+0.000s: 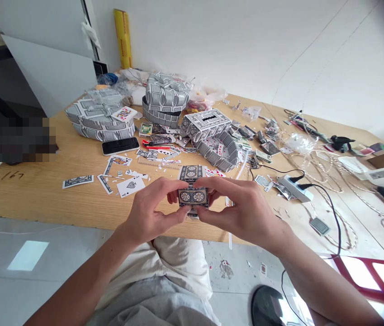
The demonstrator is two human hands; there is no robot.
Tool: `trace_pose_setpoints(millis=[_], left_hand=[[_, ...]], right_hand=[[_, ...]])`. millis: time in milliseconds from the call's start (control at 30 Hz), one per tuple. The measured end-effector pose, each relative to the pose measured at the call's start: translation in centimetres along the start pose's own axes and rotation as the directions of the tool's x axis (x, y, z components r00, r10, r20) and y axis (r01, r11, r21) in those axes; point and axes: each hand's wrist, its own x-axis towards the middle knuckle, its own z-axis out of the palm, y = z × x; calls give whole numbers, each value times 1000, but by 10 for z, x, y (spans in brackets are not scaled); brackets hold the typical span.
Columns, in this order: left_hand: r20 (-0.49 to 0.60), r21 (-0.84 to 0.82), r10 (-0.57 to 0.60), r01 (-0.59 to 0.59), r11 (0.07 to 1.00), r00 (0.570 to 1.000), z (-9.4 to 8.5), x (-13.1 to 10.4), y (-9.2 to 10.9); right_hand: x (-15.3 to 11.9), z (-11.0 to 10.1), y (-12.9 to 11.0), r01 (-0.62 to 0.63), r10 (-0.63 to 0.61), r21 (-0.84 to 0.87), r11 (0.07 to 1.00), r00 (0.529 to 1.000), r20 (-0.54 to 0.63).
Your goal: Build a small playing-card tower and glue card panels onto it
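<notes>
Between my two hands, at the front edge of the table, is a small box-like piece folded from patterned playing cards (193, 196). My left hand (154, 206) grips its left side, thumb low and index finger along the top. On the other side my right hand (234, 206) pinches it the same way, fingertips almost meeting the left ones. The far fingers are partly hidden behind the piece. An ace of spades (131, 185) lies face up just beyond my left hand. Cut card strips (108, 170) and a patterned card (78, 181) lie farther left.
Woven card baskets (100, 120) and a lidded one (166, 97) stand at the back, near a slotted card box (207, 123) and a curved card tray (217, 154). A phone (120, 146), a red cutter (156, 146) and a power strip (295, 188) with cables lie on the table.
</notes>
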Motion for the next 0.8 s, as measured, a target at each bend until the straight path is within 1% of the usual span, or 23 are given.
trace_pose_setpoints(millis=[100,300,500,667,800], left_hand=[[12,31,38,-39,999,999,-1,3,0],[12,71,63,-64,995,998,-2,7,-1],[7,39,33,-33,999,999,-3,8,-2],[13,14,29,-29,999,999,-1,9,-2],[16,15,30,-31,999,999,-1,10,-3]], right_hand=[[0,0,1,3,-3,20,1000,1000,6],[2,1,-1,-3,3,51,999,1000,5],[5,0,-2,-45,46,84,995,999,-8],[6,-2,-1,-34,34,150,988,999,8],[6,-3,-1,-43,44,165,985,999,-1]])
